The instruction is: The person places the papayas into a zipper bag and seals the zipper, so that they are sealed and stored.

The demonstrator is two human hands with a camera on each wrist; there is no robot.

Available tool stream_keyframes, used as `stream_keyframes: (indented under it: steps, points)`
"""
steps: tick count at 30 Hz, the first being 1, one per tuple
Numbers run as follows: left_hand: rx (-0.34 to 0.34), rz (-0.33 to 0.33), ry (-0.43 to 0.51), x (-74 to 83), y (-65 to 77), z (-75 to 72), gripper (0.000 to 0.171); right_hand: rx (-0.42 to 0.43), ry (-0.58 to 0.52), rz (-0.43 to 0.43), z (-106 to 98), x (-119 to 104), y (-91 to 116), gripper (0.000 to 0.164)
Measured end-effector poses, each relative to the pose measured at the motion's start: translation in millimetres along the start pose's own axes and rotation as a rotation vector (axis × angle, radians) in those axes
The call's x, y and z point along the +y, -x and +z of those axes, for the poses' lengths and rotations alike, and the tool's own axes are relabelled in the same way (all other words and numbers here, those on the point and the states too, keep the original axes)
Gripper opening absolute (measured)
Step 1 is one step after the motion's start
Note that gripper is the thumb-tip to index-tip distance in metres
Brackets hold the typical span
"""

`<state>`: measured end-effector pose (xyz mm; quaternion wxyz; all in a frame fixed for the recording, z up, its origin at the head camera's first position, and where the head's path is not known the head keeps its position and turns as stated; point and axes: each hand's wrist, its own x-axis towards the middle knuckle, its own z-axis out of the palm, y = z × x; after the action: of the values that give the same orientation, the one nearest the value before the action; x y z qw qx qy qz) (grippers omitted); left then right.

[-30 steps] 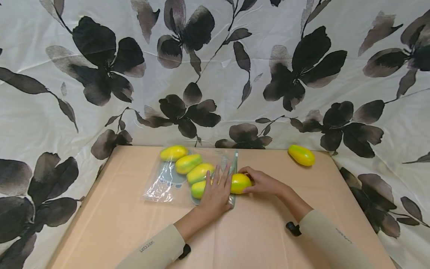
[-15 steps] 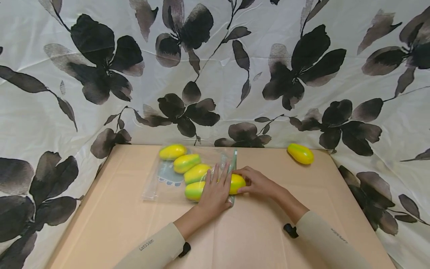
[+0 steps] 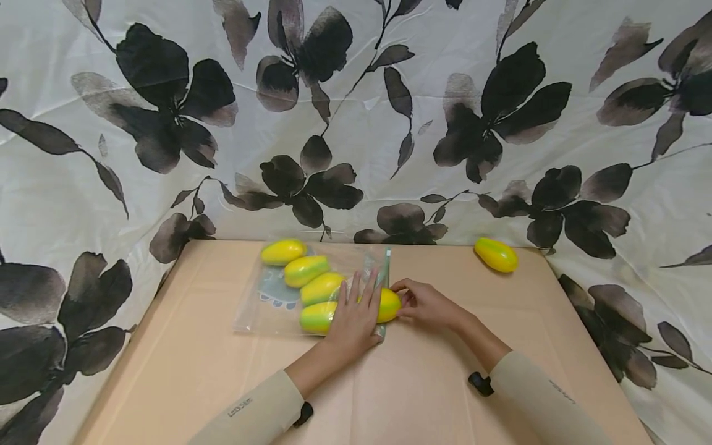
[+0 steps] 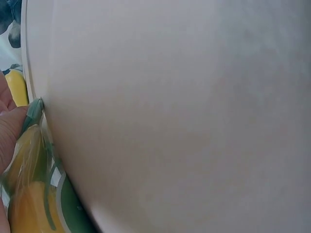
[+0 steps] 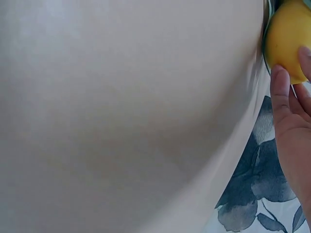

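Observation:
A clear zip bag (image 3: 253, 318) with a green zip edge lies on the board, its mouth toward the right. Several glossy, oblong yellow-green fruits (image 3: 308, 272) lie inside in a slanting row. Fingers straight and spread, my left hand (image 3: 356, 315) rests on the bag near its mouth, covering part of the contents. Its thumb (image 4: 12, 131) lies at the green edge in the left wrist view. At the mouth, another yellow fruit (image 3: 389, 305) pokes out past the zip edge. My right hand (image 3: 431, 307) has thumb and fingertips around its outer end.
One more yellow-green fruit (image 3: 496, 254) lies near the far right corner of the tan board (image 3: 423, 383). Behind the board and beside it hangs white cloth (image 3: 389, 136) with dark flowers. Both wrists wear black cameras.
My right hand has pushed the fruit leftward into the bag's mouth, and its fingers have drawn back toward the outer end. The lowest bagged fruit has slid left. My left hand stays in place.

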<state>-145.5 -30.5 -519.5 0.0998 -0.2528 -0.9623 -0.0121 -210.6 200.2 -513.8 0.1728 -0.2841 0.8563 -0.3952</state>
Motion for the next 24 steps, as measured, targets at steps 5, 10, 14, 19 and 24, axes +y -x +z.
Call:
stream_keyframes:
  steps: [5, 10, 14, 19, 24]
  points:
    - [-0.005, 0.012, 0.006, -2.5, 0.6, -2.6, 0.128, 0.019, -0.026, -0.028, 3.8, -1.7, -0.5, 0.049]
    - [-0.017, 0.012, 0.018, -3.5, 1.0, -4.3, 0.126, 0.025, -0.022, -0.029, 6.2, -5.0, 0.0, 0.049]
    - [-0.013, 0.012, 0.017, -3.6, 1.6, -3.3, 0.126, 0.019, -0.018, -0.017, 7.2, -5.3, -0.2, 0.049]
    - [0.001, 0.016, 0.008, -3.2, 1.8, -1.7, 0.126, 0.018, -0.004, -0.017, 6.8, -4.3, 1.9, 0.049]
    - [0.013, 0.026, -0.013, -2.4, 1.3, -0.2, 0.125, 0.062, 0.009, -0.021, 7.9, -1.1, 3.0, 0.048]
